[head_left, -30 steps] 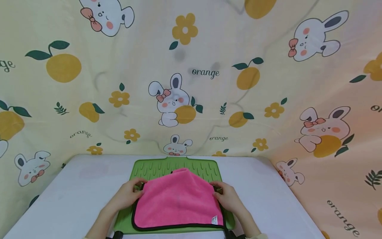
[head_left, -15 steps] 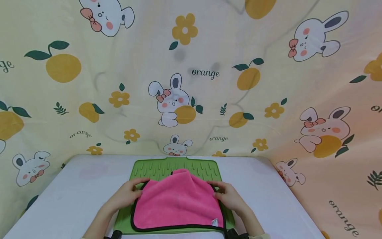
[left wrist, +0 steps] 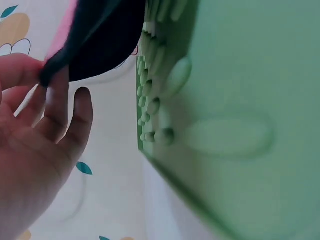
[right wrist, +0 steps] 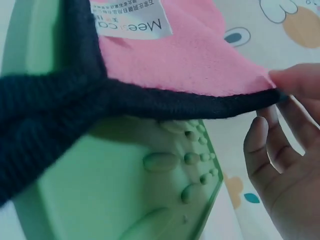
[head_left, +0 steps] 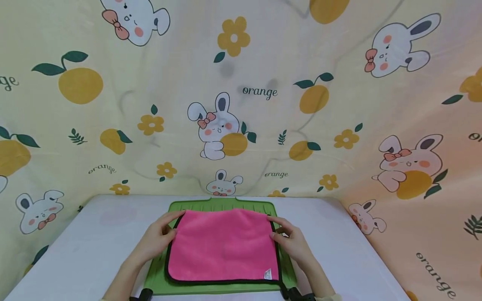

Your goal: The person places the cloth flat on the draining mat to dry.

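A pink cloth (head_left: 226,246) with black edging and a small white label (head_left: 267,274) spreads above a green ridged board (head_left: 222,203). My left hand (head_left: 156,236) pinches the cloth's left edge between thumb and fingers; the left wrist view shows that edge lifted off the board, its dark underside facing me. On the other side my right hand (head_left: 295,242) pinches the right edge. In the right wrist view the black border (right wrist: 190,102) runs taut to those fingertips, and the printed label (right wrist: 135,20) lies upside down near the corner.
The board rests on a white table (head_left: 101,234), which reaches out on both sides. Behind it and to the right hangs a curtain (head_left: 233,104) printed with rabbits and oranges. A black strap (head_left: 297,294) crosses my right wrist.
Both hands have moved up and slightly apart with the cloth. Its sagging far edge is now stretched nearly straight, covering more of the board, and its near edge has shifted away from me.
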Action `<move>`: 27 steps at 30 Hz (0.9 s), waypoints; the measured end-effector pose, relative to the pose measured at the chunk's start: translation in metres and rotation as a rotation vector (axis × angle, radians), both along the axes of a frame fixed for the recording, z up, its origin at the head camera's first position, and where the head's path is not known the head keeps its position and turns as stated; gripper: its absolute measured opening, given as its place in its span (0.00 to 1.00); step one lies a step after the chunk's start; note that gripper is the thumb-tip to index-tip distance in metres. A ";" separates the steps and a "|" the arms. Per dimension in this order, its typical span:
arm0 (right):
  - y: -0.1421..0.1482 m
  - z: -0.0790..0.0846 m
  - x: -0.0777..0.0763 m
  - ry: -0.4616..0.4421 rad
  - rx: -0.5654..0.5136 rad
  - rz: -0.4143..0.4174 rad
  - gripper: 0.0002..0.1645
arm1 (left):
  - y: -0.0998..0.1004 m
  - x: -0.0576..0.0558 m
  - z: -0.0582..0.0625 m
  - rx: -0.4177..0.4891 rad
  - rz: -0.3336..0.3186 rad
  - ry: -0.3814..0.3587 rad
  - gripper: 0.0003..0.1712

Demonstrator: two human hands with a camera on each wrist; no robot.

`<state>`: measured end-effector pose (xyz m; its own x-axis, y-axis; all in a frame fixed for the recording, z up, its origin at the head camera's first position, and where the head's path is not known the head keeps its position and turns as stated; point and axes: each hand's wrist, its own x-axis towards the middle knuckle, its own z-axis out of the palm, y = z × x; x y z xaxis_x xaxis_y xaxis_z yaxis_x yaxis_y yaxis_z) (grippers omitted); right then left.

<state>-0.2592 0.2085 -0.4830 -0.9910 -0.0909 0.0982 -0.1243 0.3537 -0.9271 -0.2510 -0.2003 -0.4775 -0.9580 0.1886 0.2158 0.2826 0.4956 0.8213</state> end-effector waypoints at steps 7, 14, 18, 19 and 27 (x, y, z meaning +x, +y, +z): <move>0.004 -0.004 0.000 0.001 0.069 -0.057 0.17 | -0.008 0.000 -0.001 -0.065 0.009 -0.008 0.26; 0.006 -0.015 -0.004 -0.023 0.246 -0.043 0.15 | -0.011 0.001 -0.007 -0.159 -0.008 -0.070 0.21; 0.007 -0.015 -0.003 -0.015 0.276 -0.014 0.19 | -0.010 0.001 -0.007 -0.173 0.004 -0.124 0.23; 0.008 -0.014 -0.003 -0.018 0.279 -0.002 0.19 | -0.009 0.002 -0.007 -0.168 0.002 -0.140 0.24; 0.019 -0.002 0.000 -0.052 0.351 0.292 0.15 | -0.013 0.007 0.001 -0.178 -0.182 -0.229 0.17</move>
<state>-0.2595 0.2271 -0.4851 -0.9216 -0.3864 -0.0372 -0.2223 0.6041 -0.7653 -0.2445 -0.2129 -0.4760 -0.9250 0.3764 -0.0521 0.1981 0.5948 0.7790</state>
